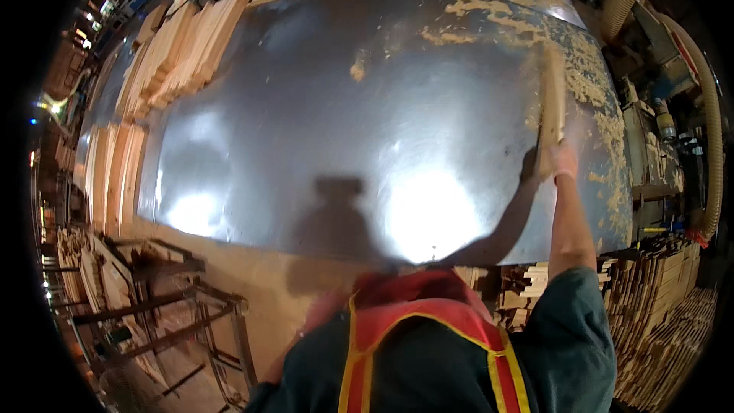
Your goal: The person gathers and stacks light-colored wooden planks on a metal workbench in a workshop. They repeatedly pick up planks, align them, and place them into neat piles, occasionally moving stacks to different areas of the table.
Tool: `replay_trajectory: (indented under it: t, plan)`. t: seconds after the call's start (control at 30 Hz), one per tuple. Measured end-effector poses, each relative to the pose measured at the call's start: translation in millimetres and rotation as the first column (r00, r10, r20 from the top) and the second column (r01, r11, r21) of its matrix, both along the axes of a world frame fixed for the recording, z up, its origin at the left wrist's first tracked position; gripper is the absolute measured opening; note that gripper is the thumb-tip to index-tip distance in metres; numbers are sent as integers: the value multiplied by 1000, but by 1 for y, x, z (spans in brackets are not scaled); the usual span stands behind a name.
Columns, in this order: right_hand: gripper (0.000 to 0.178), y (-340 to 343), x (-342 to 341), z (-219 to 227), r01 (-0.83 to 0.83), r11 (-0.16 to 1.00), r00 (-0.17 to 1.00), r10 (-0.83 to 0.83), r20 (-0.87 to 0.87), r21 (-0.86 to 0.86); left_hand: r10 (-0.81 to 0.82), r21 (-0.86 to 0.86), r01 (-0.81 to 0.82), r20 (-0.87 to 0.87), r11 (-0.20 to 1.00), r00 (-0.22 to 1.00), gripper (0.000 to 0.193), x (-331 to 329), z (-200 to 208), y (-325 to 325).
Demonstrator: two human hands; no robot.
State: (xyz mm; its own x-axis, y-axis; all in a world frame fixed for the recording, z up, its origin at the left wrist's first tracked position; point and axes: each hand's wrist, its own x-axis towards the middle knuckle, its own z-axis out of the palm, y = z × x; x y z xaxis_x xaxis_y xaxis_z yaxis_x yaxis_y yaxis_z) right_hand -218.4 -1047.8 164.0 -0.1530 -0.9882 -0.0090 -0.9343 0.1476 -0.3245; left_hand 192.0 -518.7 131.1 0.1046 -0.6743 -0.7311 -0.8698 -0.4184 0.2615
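Over at the right of the metal tabletop (329, 99), my right hand (564, 160) is closed around the near end of a wooden board (552, 99). The board points away from me, and its edges are smeared by motion. Sawdust (585, 80) lies beside and beyond it. Low in front of my body, my left hand (325, 310) shows only as a reddish blur beside the red apron (420, 302). Its fingers cannot be made out, nor whether it holds anything.
Stacked wooden boards (183, 46) rest on the table's far left, with more upright boards (115, 172) nearer. A dark metal frame (191, 298) stands at lower left. Piled wood strips (650, 298) are at lower right. A ribbed hose (715, 122) curves past machinery on the right.
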Motion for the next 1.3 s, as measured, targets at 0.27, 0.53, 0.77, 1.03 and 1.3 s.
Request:
replay_trajectory:
  t: [0.27,0.53,0.77,1.03,1.3]
  plan:
    - [32,49,252,-44,-808,505,323,810,490,-303,127,61,-122,-93,991,988,34,-57,-26,-63]
    - [28,-256,147,-24,-384,923,893,365,264,22,94,89,-83,-125,993,988,35,-93,-35,-132]
    - [43,-370,62,18,-173,979,769,202,606,-106,48,226,-19,-123,974,991,42,-83,-79,-137]
    - [26,-322,340,-11,-881,467,446,873,200,-75,95,204,-72,-108,976,990,47,-101,-24,-277]
    - [31,-583,-57,-40,45,997,917,-14,400,-68,104,189,-80,-119,979,987,52,-102,-17,-334]
